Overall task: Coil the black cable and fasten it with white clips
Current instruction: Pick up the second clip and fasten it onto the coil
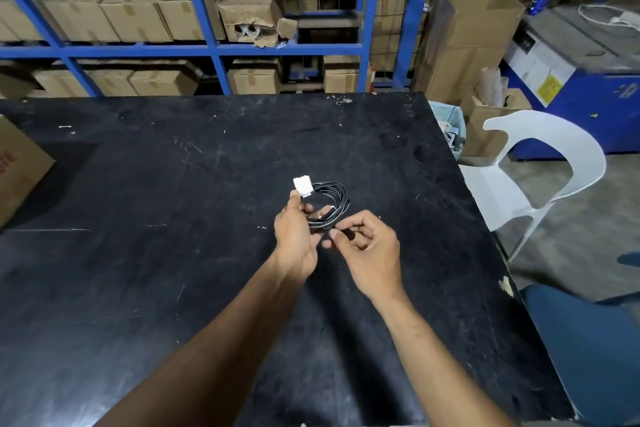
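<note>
The black cable is wound into a small coil held just above the black table. A white clip sits at the coil's far left side. My left hand holds the coil there, thumb up against the clip. My right hand has its fingers curled and pinches the coil's near strands between thumb and forefinger. A small pale piece shows on the strands between my hands; I cannot tell what it is.
A cardboard box sits at the table's left edge. A white plastic chair stands to the right of the table. Blue racking with cartons runs behind the far edge. A blue-clad knee shows at lower right.
</note>
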Demonstrator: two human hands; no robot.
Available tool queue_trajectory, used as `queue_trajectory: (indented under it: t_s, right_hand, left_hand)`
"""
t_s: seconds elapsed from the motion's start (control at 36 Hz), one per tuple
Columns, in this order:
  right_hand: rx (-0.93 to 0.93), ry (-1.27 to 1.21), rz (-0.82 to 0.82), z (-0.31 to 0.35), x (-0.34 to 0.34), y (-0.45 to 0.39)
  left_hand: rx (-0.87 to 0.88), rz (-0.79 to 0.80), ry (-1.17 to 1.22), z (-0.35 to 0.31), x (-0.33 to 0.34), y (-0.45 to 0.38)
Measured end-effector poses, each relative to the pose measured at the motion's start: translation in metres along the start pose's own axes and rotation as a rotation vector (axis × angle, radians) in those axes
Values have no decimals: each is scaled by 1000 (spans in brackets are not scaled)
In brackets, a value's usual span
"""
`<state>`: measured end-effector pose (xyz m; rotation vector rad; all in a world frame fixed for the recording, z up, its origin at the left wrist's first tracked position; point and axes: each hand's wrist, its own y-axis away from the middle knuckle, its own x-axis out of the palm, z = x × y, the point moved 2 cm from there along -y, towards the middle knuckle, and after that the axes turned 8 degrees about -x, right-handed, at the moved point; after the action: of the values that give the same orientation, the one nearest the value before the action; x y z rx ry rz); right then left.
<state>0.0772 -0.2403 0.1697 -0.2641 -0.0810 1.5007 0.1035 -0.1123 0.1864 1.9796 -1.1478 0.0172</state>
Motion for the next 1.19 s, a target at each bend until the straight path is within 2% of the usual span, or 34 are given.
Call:
queue_trajectory:
  t_s: [0.08, 0.33, 0.42, 0.5, 0.61, 0.69, 0.83, 1.03, 1.19]
  right_hand:
    - [-116, 131, 99, 0, -4, 3]
    - [-510, 555, 302, 15, -18, -3]
    - [-578, 611, 352, 21, -18, -6]
    - [-651, 629, 325, 27, -19, -12]
    - [-624, 598, 267, 29, -18, -19]
    - [-626, 577, 287, 28, -18, -20]
    - [-617, 565, 309, 29, -16, -22]
    - [-625, 571, 241, 33, -15, -21]
    - [-704, 592, 232, 35, -12, -21]
  left_hand:
    - [-12, -2, 33, -5, 1, -4]
    - [-4, -64, -87, -9, -3, -16]
    - [45, -84, -184, -9, -4, -16]
    - [134, -94, -346, -9, -4, -16]
    - [248, -95, -479, -10, -7, -11]
    - [320, -117, -608, -13, -7, -8]
    - [387, -95, -690, -13, -4, -6]
    - [367, -113, -663, -10, -4, -8]
    - [226, -90, -460, -10, -2, -12]
